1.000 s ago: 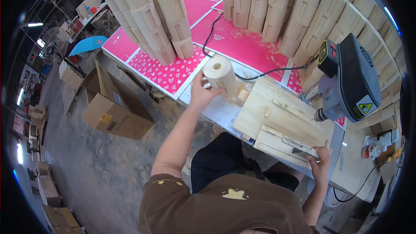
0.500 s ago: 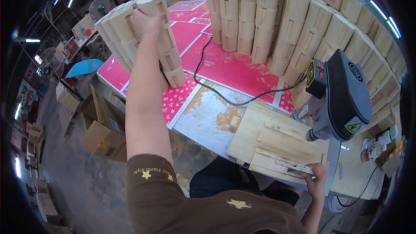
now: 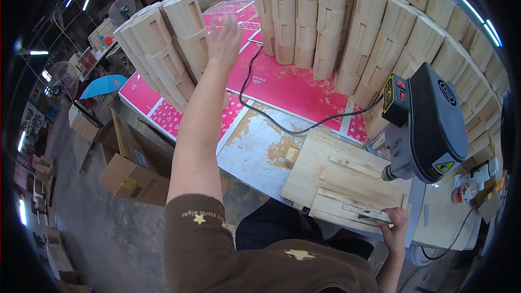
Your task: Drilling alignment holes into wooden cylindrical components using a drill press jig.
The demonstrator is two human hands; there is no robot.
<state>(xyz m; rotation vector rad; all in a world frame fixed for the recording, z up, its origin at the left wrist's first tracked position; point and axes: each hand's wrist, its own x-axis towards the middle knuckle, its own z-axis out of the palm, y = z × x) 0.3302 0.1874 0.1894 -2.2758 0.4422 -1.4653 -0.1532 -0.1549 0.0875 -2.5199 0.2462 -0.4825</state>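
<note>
My left hand [image 3: 225, 43] is raised with its fingers stretched out, right beside a stacked column of pale wooden blocks [image 3: 187, 19]. Nothing shows in that hand. The blocks are rounded, each with a slot cut in its side; my forearm hides the column's lower part. At the lower right, my right hand [image 3: 395, 221] is closed on the end of a slim pale strip with a metal part [image 3: 364, 211], whose exact kind I cannot make out. It lies over a wooden jig board [image 3: 309, 176] with raised strips, beneath a black drill press [image 3: 437, 125].
More block columns [image 3: 282, 16] rise at the back and right. A black cable [image 3: 266, 114] crosses the pink sheets [image 3: 293, 89] and the sawdust-strewn table. On the floor to the left stands an open cardboard box [image 3: 135, 168]; a blue umbrella [image 3: 103, 86] is beyond it.
My left hand has let go of the column's top block and moved to the right, its fingers opening. The column now stands closer to its neighbours. My right hand has kept its hold.
</note>
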